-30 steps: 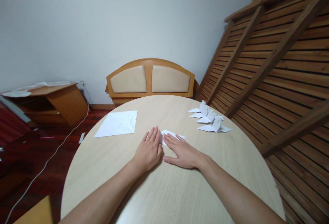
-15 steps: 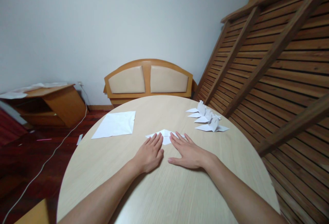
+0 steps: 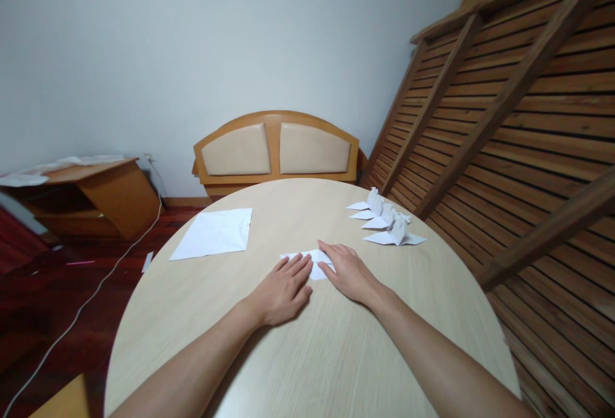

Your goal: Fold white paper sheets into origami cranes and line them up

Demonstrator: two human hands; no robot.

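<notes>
Head view: I see the left hand (image 3: 284,290) lying flat, palm down, its fingers stretched forward and close together rather than curled round anything. Their tips press on the left part of a small folded paper (image 3: 318,273), which lies on the table (image 3: 307,367) in front of me, between the two hands. The left thumb rests just beside the fingers, toward the middle.

The right hand (image 3: 350,272) covers the paper's right part. Its thumb and forefinger stand apart, the forefinger reaching to the far edge and the thumb nearer me, both touching the paper; from here I cannot tell whether they pinch a flap. The hand is slightly arched and turned inward, and its other fingers are mostly hidden behind the forefinger.

Both forearms come in from the near edge, low over the tabletop, and slant toward each other. A larger white sheet (image 3: 214,233) lies well to the left, and a row of folded figures (image 3: 398,233) stands near the right far edge.
</notes>
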